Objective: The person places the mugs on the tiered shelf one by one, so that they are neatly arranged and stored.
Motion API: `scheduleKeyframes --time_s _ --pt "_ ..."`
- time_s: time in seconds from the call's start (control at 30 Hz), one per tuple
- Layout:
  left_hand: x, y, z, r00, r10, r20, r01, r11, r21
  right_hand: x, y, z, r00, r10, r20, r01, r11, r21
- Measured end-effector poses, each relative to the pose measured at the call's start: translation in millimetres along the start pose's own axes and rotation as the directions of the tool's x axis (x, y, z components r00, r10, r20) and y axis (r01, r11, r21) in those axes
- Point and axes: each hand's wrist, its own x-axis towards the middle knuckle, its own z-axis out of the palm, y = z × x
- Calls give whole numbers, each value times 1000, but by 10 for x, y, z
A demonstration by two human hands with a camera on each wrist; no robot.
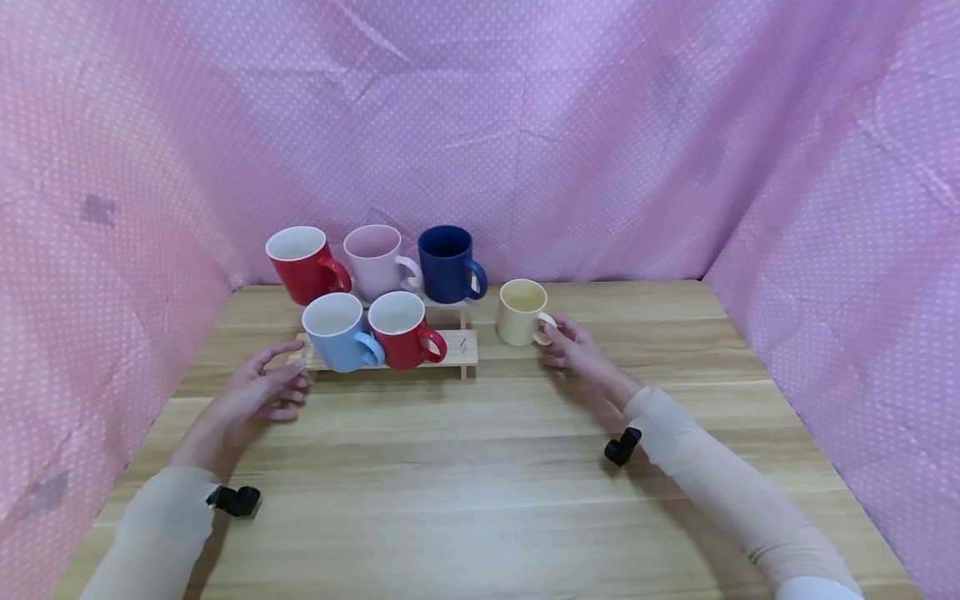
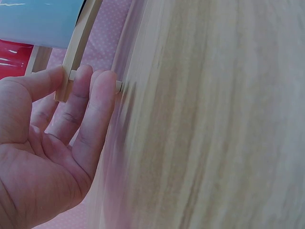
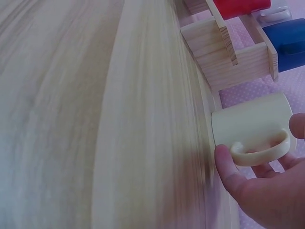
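My right hand (image 1: 581, 354) is at the pale yellow mug (image 1: 517, 321), which stands upright on the table right of the rack. Thumb and fingers close around its handle (image 3: 262, 155), with one fingertip low by the mug's base. At the other side, my left hand (image 1: 251, 392) pinches the left end of the two-step wooden rack (image 1: 457, 354), thumb on the lower shelf's edge and fingers around it. On the lower step sit a light blue mug (image 1: 341, 337) and a red mug (image 1: 401, 337). Above them stand another red mug (image 1: 303, 271), a pink mug (image 1: 375, 267) and a navy mug (image 1: 446, 267).
Pink dotted cloth (image 1: 480, 125) hangs behind and along both sides of the wooden table (image 1: 450, 483). The lower shelf has bare wood right of its red mug. All mug handles point rightward.
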Motion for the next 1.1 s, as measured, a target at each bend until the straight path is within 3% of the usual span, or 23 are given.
scheduleKeyframes --time_s 0.47,0.67,1.1 --pt "-12 8 -29 1000 -1 -6 1 1000 -2 27 -73 42 996 88 -33 -88 996 6" --pt "19 -4 -26 1000 -30 -4 30 999 -20 64 -135 28 988 146 -58 -145 989 21" --pt "-1 11 -13 1000 1 -5 -1 1000 -2 113 -103 51 988 137 -65 -132 988 85"
